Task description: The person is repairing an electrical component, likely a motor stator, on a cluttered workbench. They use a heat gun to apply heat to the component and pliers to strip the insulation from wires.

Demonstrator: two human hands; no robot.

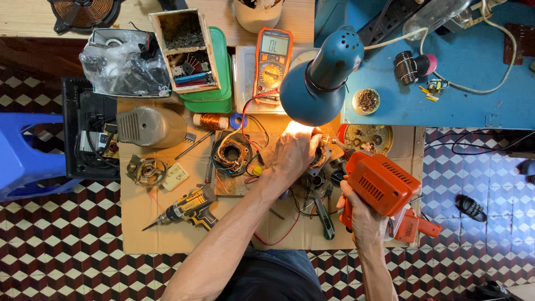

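Note:
My left hand rests on a small motor stator with copper windings, holding it on the cardboard sheet under the lamp's light. My right hand grips the handle of an orange soldering gun; its thin tip points up and left toward the stator. A blue desk lamp hangs over both, hiding part of the work. Pliers lie just below the stator, between my forearms.
On the cardboard lie a yellow cordless drill, another stator, a copper wire spool and a grey motor housing. An orange multimeter, a green box and a parts tray sit behind. A blue table stands right.

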